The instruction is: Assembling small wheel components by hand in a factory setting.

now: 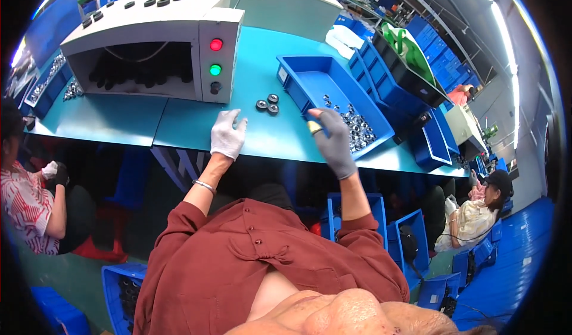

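My left hand (228, 136), in a white glove, is over the near edge of the teal tabletop (256, 138). Its fingers are apart, and nothing shows in them. Just beyond it to the right lie three small black wheels (272, 109) with metal centres, grouped closely. My right hand (335, 145) wears a grey glove with a yellow band on one finger. It is at the near-left side of a shallow blue tray (302, 99), its fingers bent and apart with no object visible. Small shiny metal parts (360, 131) are heaped at the tray's near end.
At the left stands a white machine (217, 90) with red and green lights, dark pieces inside and black rings on top. Stacked blue bins (381, 87) stand on the right. Co-workers sit at both sides, a person (36, 198) left and a person (473, 216) right. Blue crates surround my seat.
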Motion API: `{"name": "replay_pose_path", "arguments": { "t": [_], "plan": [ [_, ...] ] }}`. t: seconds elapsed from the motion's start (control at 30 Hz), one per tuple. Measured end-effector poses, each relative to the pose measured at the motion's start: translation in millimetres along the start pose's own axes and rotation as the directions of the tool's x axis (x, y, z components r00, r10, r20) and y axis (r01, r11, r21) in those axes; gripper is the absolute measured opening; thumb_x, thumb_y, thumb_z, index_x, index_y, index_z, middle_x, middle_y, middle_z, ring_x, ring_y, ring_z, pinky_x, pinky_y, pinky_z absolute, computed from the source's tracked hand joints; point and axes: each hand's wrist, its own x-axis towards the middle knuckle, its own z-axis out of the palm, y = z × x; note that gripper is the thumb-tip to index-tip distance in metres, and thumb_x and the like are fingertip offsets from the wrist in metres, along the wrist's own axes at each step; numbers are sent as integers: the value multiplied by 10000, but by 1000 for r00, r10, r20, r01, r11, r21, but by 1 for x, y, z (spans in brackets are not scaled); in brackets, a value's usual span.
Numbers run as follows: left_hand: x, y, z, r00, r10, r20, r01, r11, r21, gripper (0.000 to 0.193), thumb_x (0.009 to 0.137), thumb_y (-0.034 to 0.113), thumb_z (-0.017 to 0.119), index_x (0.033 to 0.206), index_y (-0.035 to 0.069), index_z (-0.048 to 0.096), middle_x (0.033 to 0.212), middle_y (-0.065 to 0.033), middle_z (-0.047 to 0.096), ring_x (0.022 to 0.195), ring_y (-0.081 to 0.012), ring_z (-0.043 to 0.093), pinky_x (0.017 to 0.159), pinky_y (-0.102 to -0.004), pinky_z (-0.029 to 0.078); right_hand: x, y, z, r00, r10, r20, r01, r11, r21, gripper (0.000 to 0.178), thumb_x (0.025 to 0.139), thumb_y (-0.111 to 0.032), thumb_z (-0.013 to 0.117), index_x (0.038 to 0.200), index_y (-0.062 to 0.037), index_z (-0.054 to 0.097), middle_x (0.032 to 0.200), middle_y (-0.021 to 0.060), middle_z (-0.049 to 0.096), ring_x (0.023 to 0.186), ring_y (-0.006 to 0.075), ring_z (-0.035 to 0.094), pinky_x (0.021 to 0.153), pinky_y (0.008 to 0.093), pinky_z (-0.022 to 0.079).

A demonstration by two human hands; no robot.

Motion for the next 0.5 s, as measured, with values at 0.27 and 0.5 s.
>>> {"name": "replay_pose_path", "arguments": {
  "t": [0.27, 0.5],
  "plan": [
    [-3, 3, 1, 999, 43, 9, -44, 997, 56, 270, 817, 131, 764, 1053, 19, 698, 927, -148, 647, 788, -306, 652, 731, -391, 543, -15, 67, -69, 964, 266, 12, -266, 964, 3, 242, 855, -7, 596, 1063, 50, 705, 935, 130, 675, 784, 138, 630, 725, 259, 482],
    [0, 1, 2, 997, 83, 3, -83, 995, 60, 245, 811, 125, 760, 1024, 17, 707, 916, -149, 656, 800, -307, 652, 747, -391, 541, -22, 103, -71, 925, 364, 108, -362, 931, -40, 310, 812, -65, 563, 1058, 13, 733, 839, 169, 703, 745, 175, 673, 707, 306, 505]
  ]
}}
